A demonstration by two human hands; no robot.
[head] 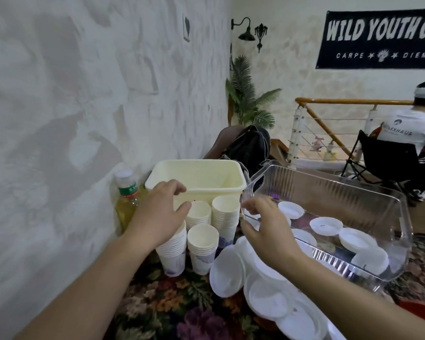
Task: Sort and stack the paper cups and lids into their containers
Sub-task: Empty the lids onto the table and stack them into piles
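Reaching forward over a floral-patterned desk (182, 298), the left hand (157, 214) hovers above the stacks of paper cups (203, 244), its fingers loosely curled and grasping nothing; whether the palm touches the nearest stack (172, 251) cannot be told. Four stacks stand close together just in front of a cream plastic bin (196, 177), which sits against the wall. The right hand (263, 227) is at the near left corner of a clear plastic container (329, 190), fingers bent toward its rim, but the grip there is unclear: contact with the rim cannot be made out. Several white lids (325, 225) lie scattered inside the clear container, and a loose pile of lids (268, 295) rests on the desk just before it, beneath the right wrist. A bottle of yellow liquid (128, 200) stands left of the bin. Another person (412, 128) sits in a folding chair in the background.
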